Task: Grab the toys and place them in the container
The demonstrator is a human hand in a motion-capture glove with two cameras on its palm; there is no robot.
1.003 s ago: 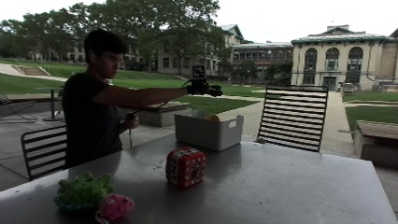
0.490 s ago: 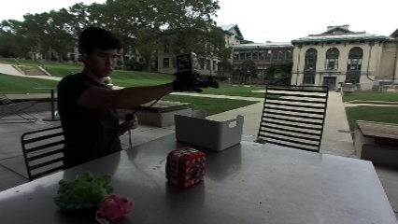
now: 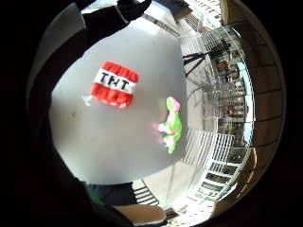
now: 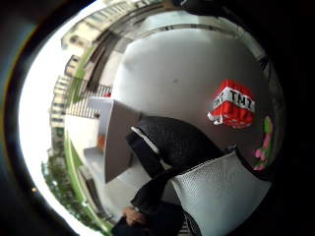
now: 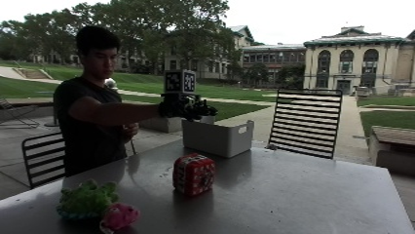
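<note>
A red TNT block toy (image 5: pixel 194 174) (image 3: pixel 115 84) (image 4: pixel 234 104) stands near the middle of the grey table (image 5: pixel 292 195). A green and pink plush toy (image 5: pixel 87 200) (image 3: pixel 169 125) (image 4: pixel 263 140) lies at the table's near left corner. The grey open container (image 5: pixel 217 137) (image 4: pixel 115 137) sits at the far edge. My gloved right hand (image 5: pixel 188 107) (image 4: pixel 172 142) hovers in the air beside the container's left end, well above the table. Its fingers are relaxed and hold nothing.
A black slatted chair (image 5: pixel 305 122) stands behind the table at the right, and another chair (image 5: pixel 42 156) is at the left beside the person. The person's bare left hand (image 5: pixel 129 130) stays close to the chest.
The right hand has come back from above the container, moving left and then lower, still holding nothing. The toys have not moved.
</note>
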